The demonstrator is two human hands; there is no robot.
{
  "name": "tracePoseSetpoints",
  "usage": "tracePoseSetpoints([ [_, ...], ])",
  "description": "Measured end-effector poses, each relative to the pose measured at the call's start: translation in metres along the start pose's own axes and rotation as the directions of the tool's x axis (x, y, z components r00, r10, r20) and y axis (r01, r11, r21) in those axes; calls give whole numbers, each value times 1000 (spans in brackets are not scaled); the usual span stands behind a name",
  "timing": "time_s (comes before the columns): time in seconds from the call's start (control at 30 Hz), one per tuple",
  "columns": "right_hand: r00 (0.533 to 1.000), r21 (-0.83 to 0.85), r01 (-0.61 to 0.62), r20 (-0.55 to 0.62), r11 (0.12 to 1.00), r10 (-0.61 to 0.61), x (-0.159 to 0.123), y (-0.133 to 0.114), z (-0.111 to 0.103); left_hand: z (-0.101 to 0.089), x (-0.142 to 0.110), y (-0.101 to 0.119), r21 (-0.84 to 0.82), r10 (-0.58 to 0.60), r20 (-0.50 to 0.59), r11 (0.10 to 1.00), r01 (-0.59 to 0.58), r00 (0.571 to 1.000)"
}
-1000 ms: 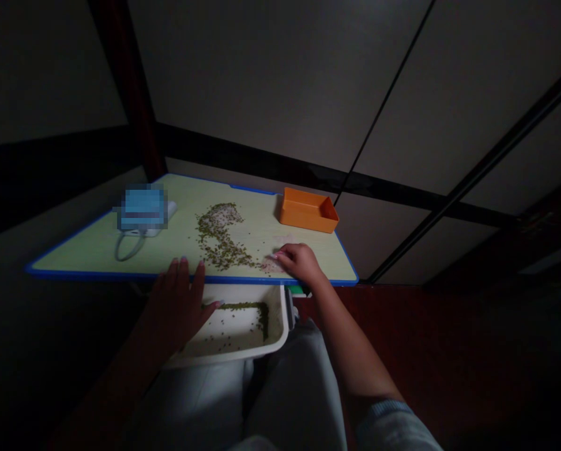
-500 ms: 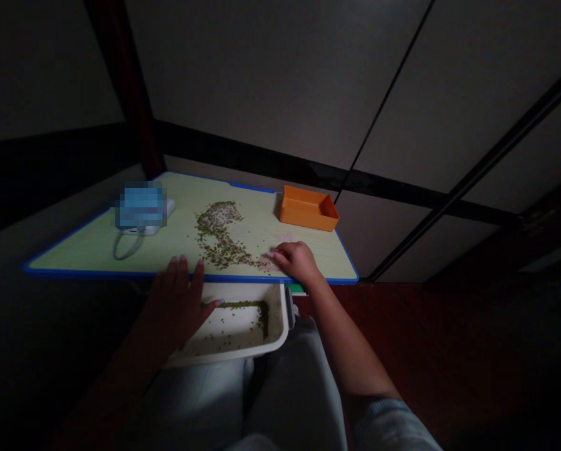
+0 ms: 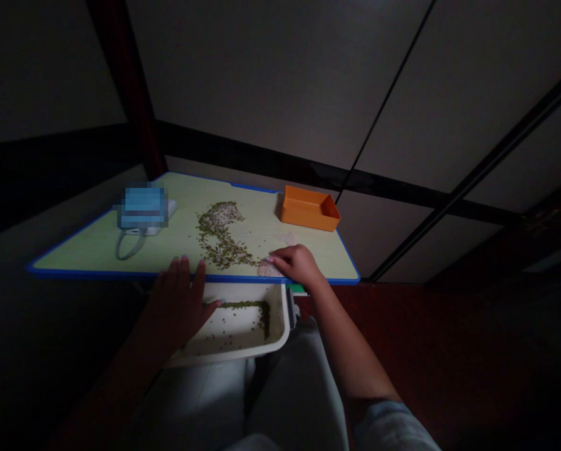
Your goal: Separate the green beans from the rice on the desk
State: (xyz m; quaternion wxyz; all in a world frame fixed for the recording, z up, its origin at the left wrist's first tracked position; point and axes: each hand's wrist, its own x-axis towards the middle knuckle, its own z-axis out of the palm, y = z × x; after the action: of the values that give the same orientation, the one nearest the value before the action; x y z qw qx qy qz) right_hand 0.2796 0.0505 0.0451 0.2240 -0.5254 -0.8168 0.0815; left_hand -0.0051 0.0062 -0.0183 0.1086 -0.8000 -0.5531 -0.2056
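Note:
A pale green table (image 3: 96, 247) with a blue rim carries a scatter of green beans mixed with pale grains (image 3: 221, 235). My right hand (image 3: 296, 263) lies near the table's front edge, fingers curled, fingertips touching a small pale heap of grains (image 3: 267, 268). My left hand (image 3: 179, 300) has its fingers stretched out and rests on the left rim of a white tray (image 3: 242, 347) on my lap, just below the table edge. Inside the tray lies a band of green beans (image 3: 247, 308).
An orange box (image 3: 309, 209) stands at the table's back right corner. A blurred blue object with a white device and a looped cord (image 3: 141, 213) sits at the back left. Dark wall panels and a red post rise behind. The floor to the right is dark.
My right hand has slid a little toward the table's front edge, dragging pale grains with it. My left hand has stayed on the tray.

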Motion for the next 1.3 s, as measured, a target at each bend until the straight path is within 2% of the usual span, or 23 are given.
tracePoseSetpoints([
  [0.17, 1000, 159, -7, 16, 987, 4, 0, 5, 1, 2, 0, 0, -6, 1, -17, 1000, -1, 1000],
  [0.27, 1000, 227, -18, -12, 974, 21, -1, 8, 3, 1, 0, 0, -8, 2, -15, 1000, -3, 1000],
  [0.37, 983, 279, -106, -117, 954, 144, 0, 12, 7, 0, 0, 0, -4, -2, 0, 1000, 2, 1000],
  [0.5, 915, 442, -205, -230, 873, 331, 3, 20, 12, 0, 1, 0, -13, -3, -11, 1000, 3, 1000],
  [0.57, 900, 496, -222, -227, 839, 372, 3, 22, 13, 0, 1, 0, -15, 2, -13, 1000, -2, 1000],
  [0.63, 916, 509, -221, -184, 832, 357, 3, 22, 12, 0, 1, -1, -6, 7, -10, 1000, -7, 1000],
  [0.73, 957, 472, -186, -112, 861, 269, 0, 18, 10, 0, 1, -1, 10, 6, -7, 1000, -6, 1000],
  [0.8, 961, 397, -185, -116, 899, 249, -2, 16, 8, 1, 1, -1, 21, 8, -4, 1000, -8, 1000],
  [0.9, 939, 225, -257, -170, 940, 297, -2, 14, 6, 2, 1, -1, 35, 14, -5, 999, -14, 1000],
  [1.1, 899, 0, -370, -252, 929, 358, -1, 11, 2, 1, 2, 0, 47, 9, -3, 999, -9, 1000],
  [1.2, 888, -43, -394, -274, 918, 369, -1, 10, 1, -1, 2, 1, 55, 14, 2, 998, -14, 1000],
  [1.3, 875, 17, -387, -307, 922, 374, -3, 12, 3, -2, 3, 1, 71, 16, 6, 997, -17, 1000],
])
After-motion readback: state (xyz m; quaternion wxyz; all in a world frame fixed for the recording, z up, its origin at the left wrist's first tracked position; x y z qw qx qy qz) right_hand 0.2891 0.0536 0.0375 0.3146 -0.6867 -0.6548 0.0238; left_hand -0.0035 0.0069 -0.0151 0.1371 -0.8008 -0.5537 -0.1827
